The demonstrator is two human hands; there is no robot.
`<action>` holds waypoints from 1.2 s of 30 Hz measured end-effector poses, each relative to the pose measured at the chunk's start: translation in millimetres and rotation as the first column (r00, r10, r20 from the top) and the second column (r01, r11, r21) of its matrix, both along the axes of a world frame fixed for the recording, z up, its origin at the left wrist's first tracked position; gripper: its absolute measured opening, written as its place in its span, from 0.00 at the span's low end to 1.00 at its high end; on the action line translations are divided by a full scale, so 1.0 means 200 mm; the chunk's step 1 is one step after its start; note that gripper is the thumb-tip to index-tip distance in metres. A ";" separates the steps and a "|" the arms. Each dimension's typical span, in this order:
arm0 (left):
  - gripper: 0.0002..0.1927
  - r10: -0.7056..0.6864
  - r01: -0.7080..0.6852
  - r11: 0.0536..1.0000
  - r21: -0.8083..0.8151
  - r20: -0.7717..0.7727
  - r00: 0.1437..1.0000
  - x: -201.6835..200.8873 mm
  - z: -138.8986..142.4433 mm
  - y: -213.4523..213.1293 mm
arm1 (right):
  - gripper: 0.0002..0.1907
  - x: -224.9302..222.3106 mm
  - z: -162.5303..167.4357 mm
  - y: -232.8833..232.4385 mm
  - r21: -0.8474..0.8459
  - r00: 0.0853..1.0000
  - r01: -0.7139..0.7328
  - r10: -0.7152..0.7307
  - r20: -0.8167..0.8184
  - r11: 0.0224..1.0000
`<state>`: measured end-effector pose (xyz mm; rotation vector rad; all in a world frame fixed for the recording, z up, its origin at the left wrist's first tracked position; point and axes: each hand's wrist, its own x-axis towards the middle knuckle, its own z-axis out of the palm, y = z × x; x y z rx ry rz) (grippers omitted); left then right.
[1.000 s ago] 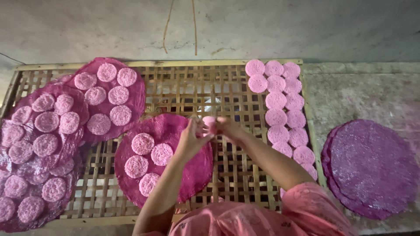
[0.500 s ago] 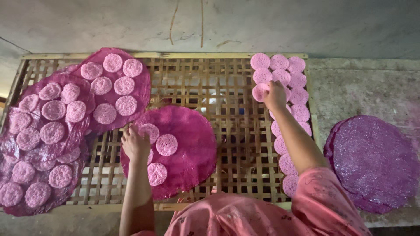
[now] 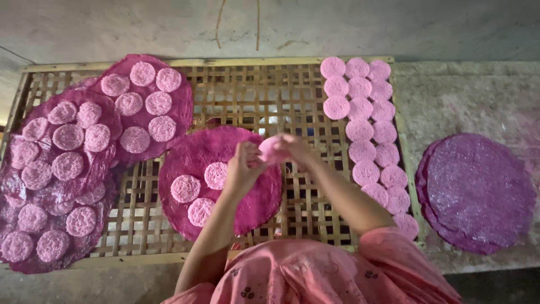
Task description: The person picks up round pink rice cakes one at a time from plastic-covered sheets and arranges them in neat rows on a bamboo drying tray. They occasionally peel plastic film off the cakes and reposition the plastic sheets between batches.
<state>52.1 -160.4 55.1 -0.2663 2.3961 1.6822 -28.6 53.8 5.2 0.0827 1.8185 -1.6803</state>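
Above the middle of the bamboo lattice rack (image 3: 225, 101), both hands meet on one small pink disc (image 3: 271, 150). The left hand (image 3: 243, 169) has a narrow grip, its fingertips pinching the disc's left edge; the right hand (image 3: 298, 152) closes on the right edge in the same way, so the disc hangs between the two grips, clear of the rack.

Just below the hands lies a round magenta mat (image 3: 225, 155) holding three pale pink discs in its lower left part. The held disc sits over this mat's upper right part, apart from those three. To the left, two more magenta mats overlap: the upper mat (image 3: 180, 101) carries seven discs, the far-left mat (image 3: 17, 186) many more, packed close.

On the right side of the rack, loose pink discs (image 3: 365, 129) run in rows from the top edge down toward the person's pink sleeve (image 3: 394, 253). Beyond the rack, on the grey concrete floor (image 3: 478, 95), rests a stack of bare purple mats (image 3: 478, 191), well apart from both hands
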 end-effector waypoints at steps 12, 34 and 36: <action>0.24 0.003 -0.033 0.737 -0.675 -0.046 0.999 0.28 -0.47 -0.54 | 0.23 -0.15 0.08 0.68 0.621 0.651 0.480 0.224 -0.725 0.619; 0.38 0.094 -0.163 0.553 -0.817 -0.133 0.987 0.42 -0.34 -0.76 | 0.23 0.25 -0.03 0.59 0.630 0.877 0.393 -0.068 -0.475 0.670; 0.36 0.145 -0.139 0.667 -0.732 -0.055 0.988 0.44 -0.40 -0.83 | 0.21 0.24 -0.03 0.64 0.670 0.839 0.435 -0.001 -0.544 0.602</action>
